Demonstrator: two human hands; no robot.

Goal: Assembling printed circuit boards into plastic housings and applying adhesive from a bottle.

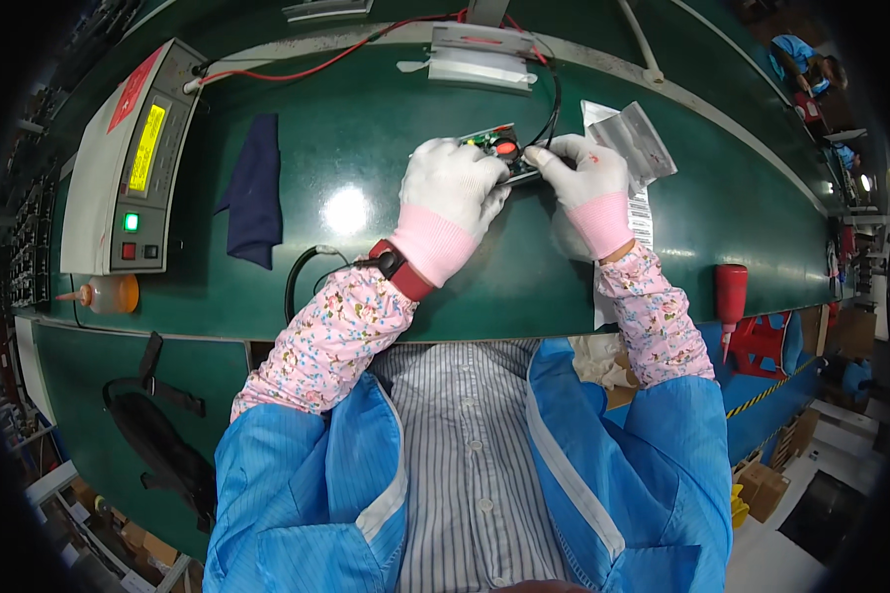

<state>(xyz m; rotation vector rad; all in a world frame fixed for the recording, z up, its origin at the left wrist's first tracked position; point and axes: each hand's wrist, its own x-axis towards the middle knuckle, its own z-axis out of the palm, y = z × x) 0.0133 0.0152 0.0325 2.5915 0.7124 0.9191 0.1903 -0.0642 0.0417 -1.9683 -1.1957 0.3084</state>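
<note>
Gloved left hand (452,188) and right hand (585,178) meet over the green counter (366,277), fingers (539,158) grasping a small circuit board (496,146) between them.

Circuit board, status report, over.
Both hands, left hand and right hand, gripping the green circuit board. Black cable attached. Silver bag beside it.
</note>
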